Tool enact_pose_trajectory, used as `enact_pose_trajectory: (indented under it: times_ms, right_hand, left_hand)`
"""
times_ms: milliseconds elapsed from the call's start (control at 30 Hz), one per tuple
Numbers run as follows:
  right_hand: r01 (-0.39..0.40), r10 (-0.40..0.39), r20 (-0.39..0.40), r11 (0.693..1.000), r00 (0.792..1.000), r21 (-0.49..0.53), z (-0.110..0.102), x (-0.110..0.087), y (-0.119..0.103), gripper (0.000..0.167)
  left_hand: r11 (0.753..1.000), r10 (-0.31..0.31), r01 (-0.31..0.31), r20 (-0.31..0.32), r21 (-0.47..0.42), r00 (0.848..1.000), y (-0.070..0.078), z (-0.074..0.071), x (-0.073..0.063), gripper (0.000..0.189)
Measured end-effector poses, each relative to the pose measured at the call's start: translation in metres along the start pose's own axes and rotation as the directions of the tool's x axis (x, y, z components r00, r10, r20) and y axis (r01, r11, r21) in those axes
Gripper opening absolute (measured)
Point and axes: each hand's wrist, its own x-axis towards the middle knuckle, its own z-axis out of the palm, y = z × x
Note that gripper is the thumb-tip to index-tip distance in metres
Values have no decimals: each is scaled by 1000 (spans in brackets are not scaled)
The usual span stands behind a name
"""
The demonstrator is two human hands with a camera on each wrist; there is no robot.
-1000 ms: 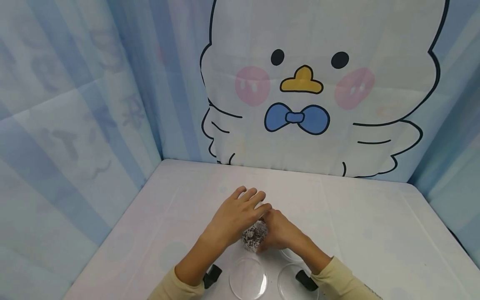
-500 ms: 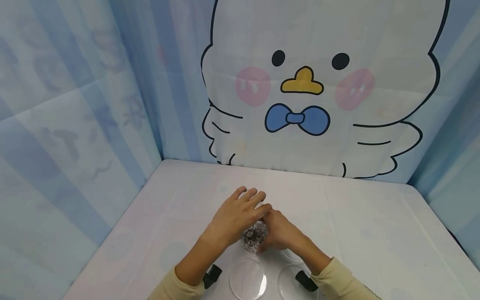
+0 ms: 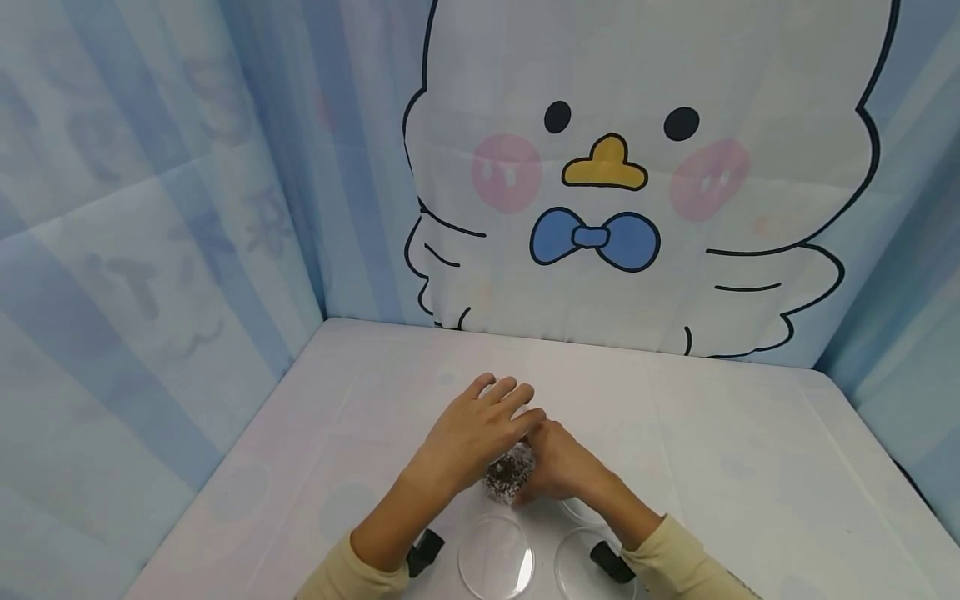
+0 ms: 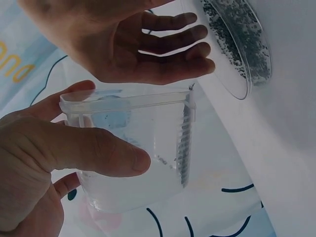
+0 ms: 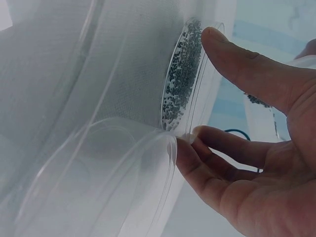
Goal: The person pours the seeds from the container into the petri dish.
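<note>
My left hand [image 3: 463,440] grips a clear plastic container [image 4: 160,131], its thumb laid across the near wall. Dark grains cling along one side inside. In the head view, that hand hides the container. Just right of it, my right hand [image 3: 558,462] holds a clear round dish [image 5: 168,94] at the rim, thumb on one side and fingertips on the opposite side. Black granules [image 3: 508,473] are spread over the dish's bottom, showing between the two hands. The container is tipped in the left wrist view, close by the dish.
Two clear round dishes [image 3: 497,558], the right one [image 3: 573,575] partly under a black strap [image 3: 612,562] at the right wrist, lie nearer me. Another clear dish [image 3: 581,510] shows beneath the right forearm. A patterned curtain [image 3: 360,167] hangs behind the white table [image 3: 712,467].
</note>
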Motion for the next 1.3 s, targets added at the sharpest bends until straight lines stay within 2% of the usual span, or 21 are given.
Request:
enact_pose_trajectory:
  times_ms: [433,767,867,1000,1100,1167,1233,1300]
  right_hand:
    - [-10,9,-5,1000,1000,-28,1,1,0,103]
    - [-26,26,-4,999,1000,-39,1,2,0,94]
    - [-40,41,8,998,999,-54,1,3,0,87]
    - [-73,75,30,996,997,-56,0,4,0,78]
    - [-85,87,37,995,996,-56,0,5,0,76]
    - [-89,91,40,994,995,-61,0,6,0,76]
    - [-93,96,45,994,994,-62,1,7,1,77]
    - [-95,98,48,994,994,-61,1,7,2,77]
  left_hand:
    - [1000,-2,2,-11,-6,1000,-1,0,0,66]
    - [1000,-18,18,7,-24,1000,-2,-1,0,76]
    - [999,-36,37,17,-35,999,-5,-1,-1,74]
    - [990,-82,86,44,-109,996,-13,1,-2,80]
    - [965,-123,134,64,-226,990,-23,7,-3,90]
    - [932,-153,168,73,-321,986,-31,14,-5,92]
    - [876,-191,211,90,-433,977,-41,22,-8,93]
    - [808,-239,266,121,-526,963,-51,30,-12,93]
